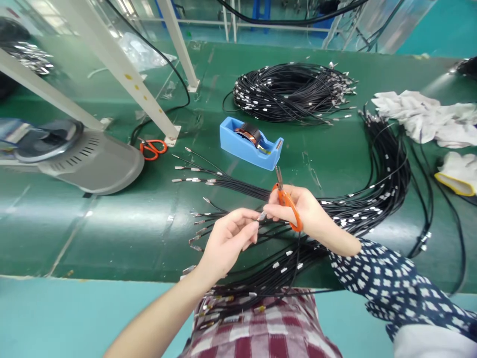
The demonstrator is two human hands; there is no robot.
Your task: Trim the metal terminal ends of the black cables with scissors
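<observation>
Orange-handled scissors [288,205] are held in my right hand [303,211], with their blades pointing up and away. My right thumb and finger also touch a small silvery cable end [262,216]. From the other side, my left hand [233,238] pinches this same cable end between thumb and forefinger. Under and around both hands runs a bundle of black cables [238,185] with white tags and metal ends, curving to the right. More black cables [261,281] hang over the near table edge onto a checked apron [276,338].
A blue tape dispenser [248,149] stands beyond my hands, before a coiled cable bundle [286,92]. White gloves [425,117] lie at right. At left are a grey machine [97,164], red-orange scissors [152,149] and white posts [137,84] on the green table [122,238].
</observation>
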